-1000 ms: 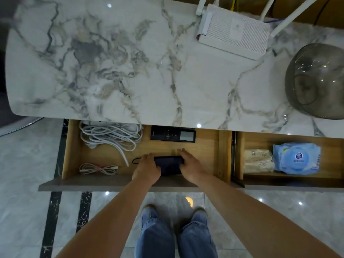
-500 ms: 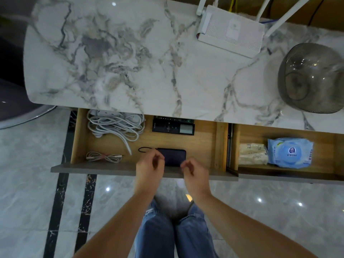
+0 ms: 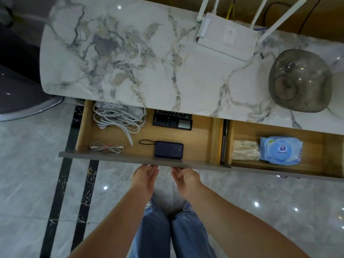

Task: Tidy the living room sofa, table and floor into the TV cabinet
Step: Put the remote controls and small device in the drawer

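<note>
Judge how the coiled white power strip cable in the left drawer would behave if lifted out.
The white power strip cable lies in loose, untied loops, so it would probably sag and uncoil. One end trails toward the power bank and might drag against it.

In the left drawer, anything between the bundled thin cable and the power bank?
Head view: only the power bank's own black loop cord and bare drawer floor beside the thin cable bundle.
</note>
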Motion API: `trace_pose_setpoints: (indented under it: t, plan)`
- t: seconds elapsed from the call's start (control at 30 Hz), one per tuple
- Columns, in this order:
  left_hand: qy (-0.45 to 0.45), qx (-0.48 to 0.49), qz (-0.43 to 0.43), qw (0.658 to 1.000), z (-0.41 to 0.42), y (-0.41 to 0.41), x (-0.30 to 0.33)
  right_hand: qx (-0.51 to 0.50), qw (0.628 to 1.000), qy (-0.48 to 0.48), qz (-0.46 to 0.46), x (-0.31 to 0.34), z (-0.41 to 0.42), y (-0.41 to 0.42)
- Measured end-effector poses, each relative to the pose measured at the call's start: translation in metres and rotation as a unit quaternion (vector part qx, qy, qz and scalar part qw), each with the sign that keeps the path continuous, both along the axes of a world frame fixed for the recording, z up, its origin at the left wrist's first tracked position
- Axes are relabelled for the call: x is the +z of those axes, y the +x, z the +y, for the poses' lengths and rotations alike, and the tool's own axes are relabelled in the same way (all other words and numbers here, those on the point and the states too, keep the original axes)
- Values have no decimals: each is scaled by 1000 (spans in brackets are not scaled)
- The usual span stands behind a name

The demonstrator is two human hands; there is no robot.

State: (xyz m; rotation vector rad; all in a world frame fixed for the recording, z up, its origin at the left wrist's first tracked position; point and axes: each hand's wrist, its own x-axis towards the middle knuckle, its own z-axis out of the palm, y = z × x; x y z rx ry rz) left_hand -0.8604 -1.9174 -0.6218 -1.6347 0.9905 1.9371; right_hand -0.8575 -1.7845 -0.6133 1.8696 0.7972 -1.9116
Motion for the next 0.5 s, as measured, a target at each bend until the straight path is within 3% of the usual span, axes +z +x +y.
trace_pose_setpoints:
  t: [0.27,0.5]
  plan:
    - [31,75,22,996,13,-26,4,-14,997,18,70,-5,11,-19]
    - [37,60,60,996,27,-69,15,14,992,17,127,3,27,-61]
